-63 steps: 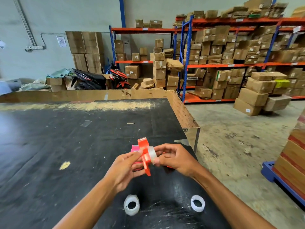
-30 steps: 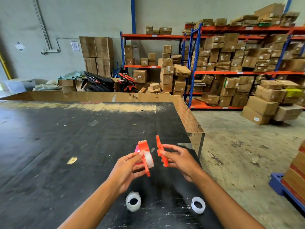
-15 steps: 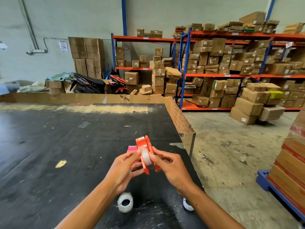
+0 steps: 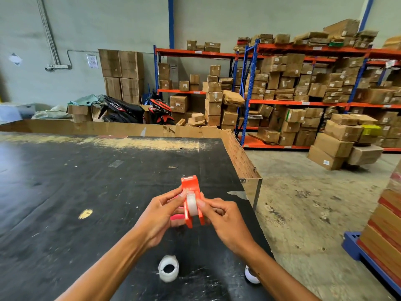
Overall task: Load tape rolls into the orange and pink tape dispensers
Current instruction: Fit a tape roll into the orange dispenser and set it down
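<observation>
Orange dispenser [image 4: 191,200] upright, clear roll [image 4: 192,205] seated inside.

No legible text — wall notice [image 4: 92,61], box labels [image 4: 326,162], scooter lettering [image 4: 114,104] all too blurred.

Orange dispenser [image 4: 191,187]; clear tape roll [image 4: 192,205]; black table [image 4: 86,192].

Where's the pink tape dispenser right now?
The pink dispenser is mostly hidden, low in the middle of the head view. It sits under the left hand, just left of the orange dispenser that both hands hold; whether it rests on the black table is unclear.
</observation>
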`<action>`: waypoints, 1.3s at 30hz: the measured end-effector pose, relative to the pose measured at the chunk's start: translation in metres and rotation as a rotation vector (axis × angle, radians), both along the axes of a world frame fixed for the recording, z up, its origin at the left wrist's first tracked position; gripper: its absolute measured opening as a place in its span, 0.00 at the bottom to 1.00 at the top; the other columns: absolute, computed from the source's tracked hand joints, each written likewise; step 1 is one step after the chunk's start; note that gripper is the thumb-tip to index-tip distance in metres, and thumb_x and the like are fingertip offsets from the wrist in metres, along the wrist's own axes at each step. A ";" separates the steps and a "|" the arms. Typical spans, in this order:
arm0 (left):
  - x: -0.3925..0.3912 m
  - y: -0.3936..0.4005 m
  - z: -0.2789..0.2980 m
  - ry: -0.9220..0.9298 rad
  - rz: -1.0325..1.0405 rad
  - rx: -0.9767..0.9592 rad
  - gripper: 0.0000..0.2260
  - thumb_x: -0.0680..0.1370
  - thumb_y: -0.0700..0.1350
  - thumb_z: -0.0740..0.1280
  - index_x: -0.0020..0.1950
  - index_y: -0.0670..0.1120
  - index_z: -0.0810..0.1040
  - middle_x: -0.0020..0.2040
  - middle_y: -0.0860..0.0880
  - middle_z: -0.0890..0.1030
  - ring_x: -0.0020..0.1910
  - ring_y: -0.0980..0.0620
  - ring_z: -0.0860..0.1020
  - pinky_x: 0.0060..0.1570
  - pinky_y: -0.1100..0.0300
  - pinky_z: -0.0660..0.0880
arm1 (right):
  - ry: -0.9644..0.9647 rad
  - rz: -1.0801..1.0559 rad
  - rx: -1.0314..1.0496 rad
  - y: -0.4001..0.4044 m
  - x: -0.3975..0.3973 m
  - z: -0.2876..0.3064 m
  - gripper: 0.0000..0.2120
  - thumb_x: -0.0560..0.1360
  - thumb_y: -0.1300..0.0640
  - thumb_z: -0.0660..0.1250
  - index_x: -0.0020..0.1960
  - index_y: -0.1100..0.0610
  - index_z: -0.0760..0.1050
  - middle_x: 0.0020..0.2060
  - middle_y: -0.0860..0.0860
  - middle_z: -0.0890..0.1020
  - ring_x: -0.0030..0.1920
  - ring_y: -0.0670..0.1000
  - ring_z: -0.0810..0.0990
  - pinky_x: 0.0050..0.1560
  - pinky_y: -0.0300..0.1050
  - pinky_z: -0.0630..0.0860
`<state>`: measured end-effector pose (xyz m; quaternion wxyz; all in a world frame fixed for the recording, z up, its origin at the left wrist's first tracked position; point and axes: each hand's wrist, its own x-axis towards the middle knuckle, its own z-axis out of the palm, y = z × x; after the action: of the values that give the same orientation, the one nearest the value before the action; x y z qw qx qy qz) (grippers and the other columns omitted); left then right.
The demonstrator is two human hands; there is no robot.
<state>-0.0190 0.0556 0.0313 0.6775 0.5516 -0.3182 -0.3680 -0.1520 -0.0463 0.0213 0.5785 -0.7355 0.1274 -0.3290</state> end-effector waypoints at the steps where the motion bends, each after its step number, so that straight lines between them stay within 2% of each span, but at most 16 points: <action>1: 0.001 -0.001 0.000 0.004 0.019 0.002 0.17 0.75 0.46 0.66 0.63 0.45 0.78 0.51 0.38 0.84 0.44 0.44 0.82 0.54 0.40 0.76 | 0.010 -0.002 -0.005 -0.001 0.002 0.002 0.09 0.74 0.47 0.66 0.48 0.45 0.84 0.42 0.47 0.87 0.46 0.46 0.84 0.46 0.39 0.81; 3: 0.000 -0.005 -0.001 -0.017 0.075 0.004 0.17 0.75 0.45 0.67 0.64 0.48 0.76 0.52 0.37 0.84 0.42 0.42 0.83 0.57 0.34 0.75 | 0.054 -0.047 -0.032 -0.007 0.007 0.005 0.14 0.74 0.42 0.63 0.46 0.47 0.85 0.43 0.49 0.87 0.48 0.49 0.85 0.48 0.43 0.81; 5: -0.003 -0.009 -0.001 -0.079 0.126 0.010 0.19 0.73 0.48 0.69 0.65 0.53 0.75 0.52 0.37 0.84 0.44 0.39 0.84 0.55 0.34 0.76 | 0.093 -0.084 -0.070 -0.013 0.011 0.009 0.15 0.74 0.41 0.63 0.49 0.48 0.84 0.44 0.50 0.87 0.48 0.49 0.84 0.51 0.47 0.81; 7: -0.007 -0.013 -0.001 -0.118 0.145 -0.006 0.23 0.70 0.51 0.71 0.65 0.56 0.74 0.50 0.37 0.84 0.43 0.40 0.83 0.51 0.40 0.79 | 0.109 -0.086 -0.124 -0.017 0.012 0.010 0.11 0.73 0.44 0.67 0.54 0.45 0.81 0.45 0.46 0.86 0.48 0.44 0.84 0.50 0.43 0.81; 10: -0.007 -0.020 -0.002 -0.128 0.146 -0.029 0.26 0.69 0.50 0.71 0.67 0.53 0.73 0.50 0.38 0.84 0.42 0.44 0.86 0.40 0.57 0.82 | 0.141 -0.060 -0.192 -0.023 0.011 0.011 0.13 0.73 0.46 0.69 0.57 0.44 0.80 0.49 0.44 0.85 0.50 0.41 0.82 0.50 0.39 0.80; 14: -0.005 -0.026 -0.005 -0.232 0.116 0.023 0.27 0.70 0.51 0.70 0.69 0.52 0.71 0.51 0.34 0.82 0.42 0.50 0.86 0.47 0.44 0.82 | 0.203 -0.086 -0.252 -0.036 0.007 0.018 0.05 0.72 0.49 0.71 0.43 0.37 0.80 0.45 0.43 0.80 0.45 0.43 0.80 0.45 0.34 0.77; 15: -0.006 -0.028 -0.006 -0.234 0.108 0.024 0.26 0.72 0.49 0.70 0.69 0.51 0.71 0.50 0.35 0.82 0.41 0.51 0.86 0.44 0.47 0.83 | 0.213 -0.083 -0.241 -0.040 0.007 0.020 0.05 0.71 0.50 0.72 0.41 0.39 0.80 0.44 0.44 0.79 0.44 0.44 0.79 0.46 0.36 0.77; 17: -0.007 -0.031 -0.008 -0.213 0.096 0.021 0.24 0.73 0.46 0.70 0.69 0.50 0.72 0.43 0.42 0.85 0.40 0.53 0.86 0.34 0.60 0.82 | 0.229 -0.070 -0.228 -0.047 0.005 0.022 0.03 0.70 0.52 0.73 0.40 0.45 0.81 0.42 0.45 0.79 0.43 0.45 0.78 0.49 0.43 0.77; 18: -0.008 -0.032 -0.009 -0.201 0.089 0.027 0.23 0.74 0.46 0.70 0.68 0.51 0.72 0.39 0.47 0.85 0.38 0.54 0.86 0.32 0.64 0.80 | 0.234 -0.060 -0.230 -0.050 0.004 0.022 0.02 0.69 0.53 0.74 0.39 0.47 0.81 0.41 0.45 0.79 0.42 0.45 0.77 0.49 0.46 0.77; 20: -0.011 -0.033 -0.009 -0.184 0.066 0.043 0.21 0.75 0.46 0.69 0.68 0.52 0.73 0.37 0.49 0.85 0.34 0.55 0.85 0.29 0.68 0.77 | 0.239 -0.034 -0.231 -0.052 0.003 0.023 0.02 0.69 0.55 0.75 0.39 0.51 0.82 0.39 0.47 0.81 0.40 0.45 0.77 0.48 0.46 0.76; 23: -0.012 -0.031 -0.009 -0.193 0.024 0.041 0.20 0.75 0.46 0.68 0.67 0.53 0.74 0.41 0.45 0.83 0.35 0.55 0.84 0.31 0.67 0.78 | 0.202 -0.068 -0.270 -0.053 0.001 0.025 0.02 0.69 0.55 0.75 0.39 0.52 0.82 0.41 0.50 0.80 0.40 0.47 0.76 0.45 0.46 0.75; 27: -0.014 -0.028 -0.008 -0.233 -0.029 0.023 0.16 0.76 0.45 0.68 0.64 0.54 0.77 0.35 0.51 0.80 0.33 0.59 0.81 0.30 0.68 0.76 | 0.086 -0.173 -0.305 -0.058 0.001 0.039 0.01 0.69 0.58 0.75 0.40 0.54 0.84 0.44 0.53 0.79 0.40 0.42 0.77 0.39 0.35 0.73; 31: -0.017 -0.022 -0.004 -0.294 -0.084 -0.011 0.16 0.74 0.48 0.68 0.61 0.59 0.77 0.35 0.56 0.82 0.37 0.61 0.80 0.34 0.67 0.77 | 0.119 -0.119 -0.257 -0.063 0.001 0.054 0.05 0.71 0.58 0.73 0.43 0.60 0.84 0.40 0.53 0.84 0.39 0.43 0.81 0.42 0.35 0.77; 34: -0.018 -0.017 -0.003 -0.310 -0.082 -0.041 0.17 0.75 0.46 0.67 0.63 0.56 0.76 0.35 0.56 0.81 0.37 0.61 0.80 0.35 0.67 0.77 | 0.175 -0.039 -0.093 -0.063 0.003 0.057 0.06 0.71 0.59 0.72 0.43 0.62 0.83 0.38 0.54 0.85 0.38 0.43 0.83 0.40 0.31 0.80; 36: -0.018 -0.014 -0.003 -0.332 -0.078 -0.043 0.18 0.76 0.44 0.67 0.66 0.51 0.75 0.36 0.57 0.83 0.39 0.60 0.80 0.38 0.65 0.78 | 0.215 0.037 0.081 -0.062 0.004 0.058 0.06 0.71 0.60 0.72 0.43 0.64 0.81 0.42 0.58 0.85 0.40 0.48 0.85 0.42 0.37 0.83; 39: -0.017 -0.010 -0.004 -0.373 -0.059 -0.044 0.20 0.75 0.43 0.68 0.67 0.48 0.74 0.45 0.52 0.86 0.47 0.55 0.79 0.47 0.57 0.81 | 0.292 0.121 0.208 -0.062 0.004 0.062 0.03 0.71 0.62 0.72 0.39 0.61 0.79 0.38 0.56 0.85 0.38 0.51 0.86 0.40 0.42 0.83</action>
<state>-0.0361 0.0458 0.0271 0.6076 0.5857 -0.4624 -0.2719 -0.1479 -0.1084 0.0832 0.6453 -0.7180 0.1989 -0.1687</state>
